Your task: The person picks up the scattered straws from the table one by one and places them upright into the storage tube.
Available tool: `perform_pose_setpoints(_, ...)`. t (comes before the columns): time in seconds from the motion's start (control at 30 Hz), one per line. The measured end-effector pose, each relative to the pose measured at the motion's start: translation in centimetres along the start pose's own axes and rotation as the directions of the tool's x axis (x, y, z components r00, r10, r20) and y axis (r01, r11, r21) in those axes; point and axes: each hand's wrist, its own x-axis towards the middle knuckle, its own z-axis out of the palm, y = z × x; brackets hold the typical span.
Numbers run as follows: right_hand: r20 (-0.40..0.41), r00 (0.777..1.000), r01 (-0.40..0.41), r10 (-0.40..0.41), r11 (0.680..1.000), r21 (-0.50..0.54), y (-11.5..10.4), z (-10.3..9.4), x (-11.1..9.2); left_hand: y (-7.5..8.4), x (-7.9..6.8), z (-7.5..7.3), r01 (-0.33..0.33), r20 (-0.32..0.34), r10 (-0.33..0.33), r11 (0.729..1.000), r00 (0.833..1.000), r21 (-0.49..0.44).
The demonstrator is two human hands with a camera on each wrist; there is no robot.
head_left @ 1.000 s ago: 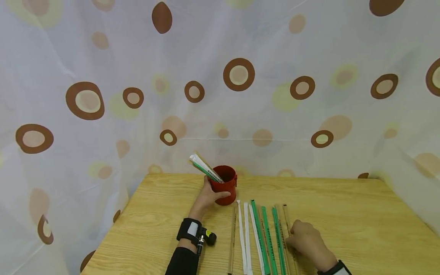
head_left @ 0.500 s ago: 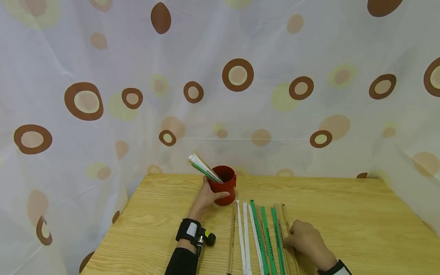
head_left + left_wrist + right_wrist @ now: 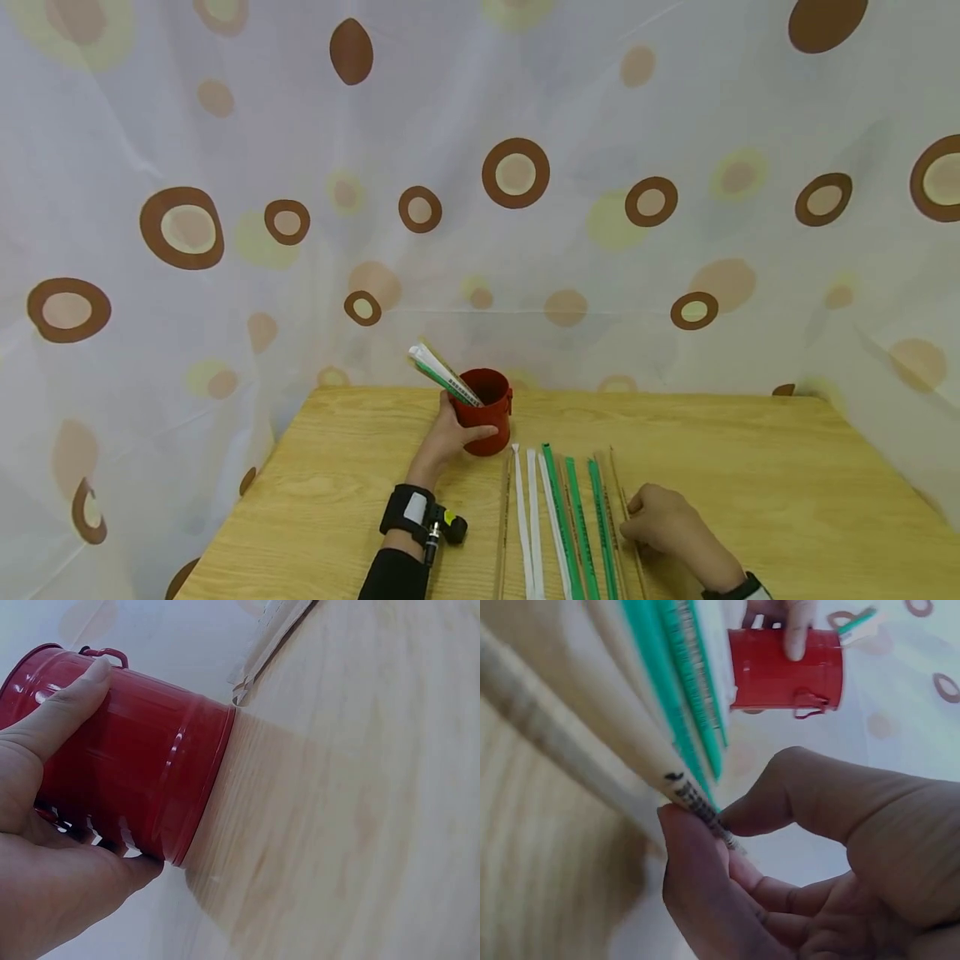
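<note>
My left hand (image 3: 446, 435) grips a small red metal bucket (image 3: 491, 421) at the back of the table, thumb across its front and fingers round its far left side. Several paper-wrapped straws (image 3: 444, 372), white, green and brown, lean leftward out of it. At the right end of a row of wrapped straws, my right hand (image 3: 667, 525) pinches a brown-wrapped straw (image 3: 619, 483) between thumb and fingers. The right wrist view shows this brown straw (image 3: 694, 799) with dark print at the fingertips. The left wrist view shows the bucket (image 3: 142, 750) near the tabletop; its contents are hidden there.
Green-wrapped straws (image 3: 562, 517), white-wrapped straws (image 3: 522, 517) and brown ones lie side by side on the wooden table (image 3: 750, 483), running toward the front edge of view. A patterned curtain (image 3: 450, 275) hangs behind the table and along its sides.
The far end of the right-most brown straw has swung slightly left, while my right hand stays near its place. My left hand keeps its hold on the bucket. The head view has tilted slightly.
</note>
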Motion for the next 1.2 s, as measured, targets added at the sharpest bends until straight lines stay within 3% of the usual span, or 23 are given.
perform_pose_setpoints(0.13,0.001,1.0,0.018,-0.019,0.998,0.058,-0.7,-0.6,-0.2,-0.3,-0.2,-0.1,0.01,-0.003,-0.01,1.0,1.0,-0.001)
perform_pose_setpoints(0.43,-0.181,0.979,0.126,-0.092,0.974,0.186,-2.4,-2.9,-1.6,-0.3,-0.2,-0.1,0.0,0.003,0.0,1.0,1.0,-0.017)
perform_pose_setpoints(0.7,-0.269,0.954,0.182,-0.129,0.966,0.181,-2.5,-3.9,-2.5,-0.6,-0.5,0.1,0.006,-0.004,-0.006,1.0,1.0,-0.011)
perform_pose_setpoints(1.2,-0.447,0.843,0.328,-0.298,0.945,-0.012,-3.5,-4.0,-3.0,0.2,0.0,0.0,-0.002,0.008,0.002,1.0,1.0,-0.027)
